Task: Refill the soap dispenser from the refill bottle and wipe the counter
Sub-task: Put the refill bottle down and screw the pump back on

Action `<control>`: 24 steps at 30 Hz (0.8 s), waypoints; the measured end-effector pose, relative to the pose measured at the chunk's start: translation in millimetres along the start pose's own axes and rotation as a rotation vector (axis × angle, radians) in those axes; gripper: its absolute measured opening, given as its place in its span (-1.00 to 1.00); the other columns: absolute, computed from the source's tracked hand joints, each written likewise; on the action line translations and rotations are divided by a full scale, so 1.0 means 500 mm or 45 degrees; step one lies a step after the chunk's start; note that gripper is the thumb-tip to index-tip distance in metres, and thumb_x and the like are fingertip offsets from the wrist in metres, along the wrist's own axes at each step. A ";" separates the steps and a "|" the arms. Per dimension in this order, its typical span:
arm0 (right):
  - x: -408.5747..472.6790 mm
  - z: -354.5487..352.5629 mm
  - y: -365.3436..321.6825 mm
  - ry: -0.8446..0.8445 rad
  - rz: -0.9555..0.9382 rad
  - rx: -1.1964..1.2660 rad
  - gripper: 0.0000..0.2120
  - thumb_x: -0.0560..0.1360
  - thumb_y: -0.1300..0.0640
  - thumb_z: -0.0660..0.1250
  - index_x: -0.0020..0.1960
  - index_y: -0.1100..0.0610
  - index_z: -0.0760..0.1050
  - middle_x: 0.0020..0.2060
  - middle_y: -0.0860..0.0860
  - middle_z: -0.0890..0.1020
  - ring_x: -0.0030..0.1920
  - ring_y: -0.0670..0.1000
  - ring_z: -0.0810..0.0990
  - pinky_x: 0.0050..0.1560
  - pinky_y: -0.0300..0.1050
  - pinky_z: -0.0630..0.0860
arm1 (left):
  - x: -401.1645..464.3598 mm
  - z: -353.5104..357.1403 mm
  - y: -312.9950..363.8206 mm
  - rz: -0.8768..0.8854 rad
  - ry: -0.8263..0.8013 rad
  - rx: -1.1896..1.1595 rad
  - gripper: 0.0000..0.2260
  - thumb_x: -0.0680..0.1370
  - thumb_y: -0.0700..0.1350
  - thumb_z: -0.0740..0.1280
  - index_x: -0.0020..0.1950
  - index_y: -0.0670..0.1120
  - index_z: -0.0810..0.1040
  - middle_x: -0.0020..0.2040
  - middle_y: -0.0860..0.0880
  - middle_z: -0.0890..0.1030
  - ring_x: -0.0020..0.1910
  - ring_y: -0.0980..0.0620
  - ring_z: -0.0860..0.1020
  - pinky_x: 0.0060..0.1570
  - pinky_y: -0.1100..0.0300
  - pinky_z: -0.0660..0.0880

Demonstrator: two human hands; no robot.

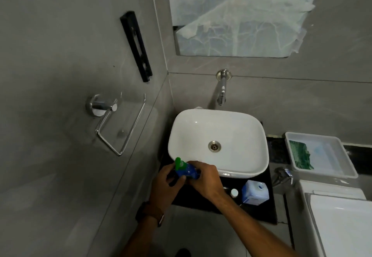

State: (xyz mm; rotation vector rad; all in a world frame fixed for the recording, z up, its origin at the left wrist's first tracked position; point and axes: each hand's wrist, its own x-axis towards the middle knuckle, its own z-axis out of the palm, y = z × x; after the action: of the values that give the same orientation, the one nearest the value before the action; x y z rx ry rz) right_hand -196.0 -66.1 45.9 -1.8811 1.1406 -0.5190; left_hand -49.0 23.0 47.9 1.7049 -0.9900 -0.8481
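Note:
Both hands hold a blue soap dispenser (189, 171) with a green pump top (178, 163), tilted over the front left corner of the black counter (259, 210). My left hand (167, 184) grips it from the left near the pump. My right hand (205, 180) wraps the body from the right and hides most of it. A pale blue refill bottle (255, 192) stands on the counter at the right, with a small white cap (234, 192) beside it. A green cloth (300, 155) lies in a white tray (342, 164).
A white basin (217, 133) fills most of the counter, under a wall tap (221, 89). A chrome paper holder (114, 119) and a black bracket (136, 45) hang on the left wall. A white toilet cistern (340, 216) stands at the right.

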 end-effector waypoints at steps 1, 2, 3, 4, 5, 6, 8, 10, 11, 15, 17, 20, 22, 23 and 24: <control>0.006 0.017 0.003 -0.006 0.000 -0.006 -0.54 0.34 0.11 0.58 0.22 -0.04 0.65 0.03 -0.07 0.75 -0.02 -0.13 0.69 0.06 -0.15 0.67 | -0.003 -0.001 -0.014 -0.054 0.016 -0.013 -0.62 0.49 -0.15 0.47 0.29 0.00 0.54 0.18 0.05 0.62 0.15 0.19 0.59 0.10 0.28 0.57; 0.013 0.035 0.009 -0.011 -0.008 0.000 -0.54 0.34 0.08 0.59 0.22 -0.05 0.65 0.05 -0.09 0.75 0.02 -0.12 0.69 0.08 -0.16 0.66 | -0.005 -0.001 -0.029 -0.104 0.028 -0.019 -0.62 0.51 -0.15 0.45 0.32 0.01 0.52 0.18 0.06 0.62 0.14 0.25 0.58 0.05 0.37 0.54; 0.021 0.054 0.015 -0.018 -0.009 0.007 -0.54 0.34 0.09 0.59 0.23 -0.04 0.65 0.08 -0.08 0.74 0.06 -0.11 0.68 0.12 -0.15 0.64 | -0.006 -0.001 -0.040 -0.143 0.032 -0.030 -0.61 0.53 -0.16 0.42 0.35 0.02 0.51 0.19 0.08 0.62 0.13 0.30 0.57 0.03 0.42 0.52; 0.030 0.072 0.021 -0.032 0.004 0.011 -0.56 0.35 0.12 0.58 0.22 -0.02 0.65 0.09 -0.06 0.74 0.09 -0.09 0.67 0.15 -0.16 0.63 | -0.006 -0.001 -0.052 -0.178 0.037 -0.040 -0.60 0.54 -0.16 0.40 0.37 0.04 0.49 0.20 0.10 0.61 0.13 0.32 0.56 0.04 0.42 0.51; 0.039 0.090 0.030 -0.049 0.028 0.019 -0.59 0.36 0.17 0.57 0.20 0.02 0.67 0.07 -0.03 0.74 0.08 -0.08 0.67 0.12 -0.17 0.62 | -0.003 -0.002 -0.065 -0.225 0.042 -0.039 -0.59 0.55 -0.16 0.38 0.39 0.06 0.47 0.22 0.12 0.60 0.15 0.31 0.55 0.08 0.39 0.51; 0.046 0.107 0.038 -0.070 0.055 0.026 -0.64 0.38 0.20 0.56 0.16 0.04 0.68 0.03 -0.02 0.74 0.04 -0.08 0.68 0.08 -0.18 0.62 | -0.001 -0.002 -0.080 -0.270 0.045 -0.032 -0.57 0.55 -0.16 0.37 0.40 0.08 0.45 0.24 0.12 0.59 0.19 0.27 0.54 0.15 0.33 0.51; 0.058 0.136 0.054 -0.089 0.083 0.027 -0.62 0.37 0.19 0.57 0.17 0.01 0.67 0.01 -0.05 0.74 0.01 -0.10 0.68 0.07 -0.18 0.62 | 0.005 -0.005 -0.106 -0.346 0.026 -0.003 -0.54 0.53 -0.12 0.36 0.43 0.08 0.43 0.28 0.09 0.57 0.25 0.17 0.53 0.27 0.15 0.50; 0.066 0.162 0.075 -0.119 0.118 0.023 -0.55 0.36 0.17 0.59 0.22 -0.04 0.64 0.04 -0.06 0.74 0.05 -0.09 0.68 0.15 -0.15 0.62 | 0.012 -0.007 -0.141 -0.409 0.010 0.014 -0.47 0.46 -0.02 0.35 0.44 0.08 0.40 0.32 0.06 0.56 0.28 0.12 0.52 0.31 0.00 0.48; 0.069 0.174 0.084 -0.136 0.144 0.021 -0.53 0.36 0.17 0.58 0.24 -0.04 0.64 0.05 -0.05 0.74 0.06 -0.08 0.68 0.17 -0.15 0.61 | 0.015 -0.007 -0.160 -0.435 0.004 0.011 -0.44 0.44 0.02 0.34 0.45 0.07 0.39 0.33 0.05 0.55 0.30 0.11 0.52 0.31 -0.03 0.48; 0.078 0.209 0.112 -0.125 0.209 0.042 -0.55 0.35 0.21 0.56 0.21 -0.03 0.65 0.04 -0.04 0.74 0.06 -0.06 0.69 0.17 -0.14 0.61 | 0.025 0.000 -0.194 -0.505 0.001 0.021 -0.41 0.43 0.02 0.32 0.47 0.06 0.36 0.34 0.03 0.54 0.30 0.10 0.51 0.32 -0.04 0.47; 0.081 0.222 0.120 -0.110 0.230 0.058 -0.57 0.35 0.24 0.55 0.18 -0.01 0.66 0.03 -0.03 0.75 0.06 -0.06 0.69 0.16 -0.18 0.60 | 0.028 0.003 -0.195 -0.524 0.001 0.017 -0.41 0.45 -0.02 0.33 0.49 0.04 0.34 0.35 0.01 0.53 0.31 0.09 0.51 0.33 -0.03 0.46; 0.085 0.242 0.134 -0.112 0.269 0.068 -0.59 0.36 0.24 0.53 0.17 -0.02 0.66 0.01 -0.03 0.75 0.04 -0.05 0.70 0.13 -0.19 0.60 | 0.032 0.004 -0.200 -0.572 0.000 0.013 -0.39 0.45 -0.04 0.33 0.51 0.02 0.31 0.38 -0.01 0.50 0.33 0.07 0.48 0.36 -0.02 0.44; 0.086 0.252 0.142 -0.118 0.294 0.065 -0.58 0.36 0.24 0.53 0.19 -0.03 0.66 0.02 -0.02 0.75 0.05 -0.03 0.70 0.12 -0.19 0.60 | 0.034 0.005 -0.212 -0.589 -0.006 0.009 -0.36 0.42 0.00 0.34 0.51 0.02 0.31 0.40 -0.02 0.49 0.34 0.06 0.48 0.36 -0.04 0.43; 0.085 0.255 0.144 -0.125 0.309 0.061 -0.57 0.36 0.25 0.52 0.19 -0.02 0.66 0.02 0.00 0.74 0.05 -0.03 0.70 0.10 -0.22 0.57 | 0.036 0.005 -0.222 -0.594 -0.008 0.004 -0.35 0.41 0.02 0.34 0.50 0.03 0.31 0.39 -0.01 0.49 0.34 0.07 0.48 0.36 -0.05 0.43; 0.085 0.258 0.146 -0.131 0.325 0.058 -0.58 0.37 0.26 0.51 0.20 0.00 0.65 0.02 0.01 0.74 0.05 -0.03 0.69 0.08 -0.25 0.54 | 0.038 0.006 -0.233 -0.599 -0.012 0.003 -0.34 0.40 0.03 0.34 0.50 0.04 0.31 0.39 -0.01 0.49 0.34 0.07 0.48 0.36 -0.05 0.43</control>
State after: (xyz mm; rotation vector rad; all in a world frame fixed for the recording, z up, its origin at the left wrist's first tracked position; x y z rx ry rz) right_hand -121.7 -60.7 -89.0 -1.6724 1.2661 -0.2998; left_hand -16.2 30.0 -65.1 1.9710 -0.5979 -1.1534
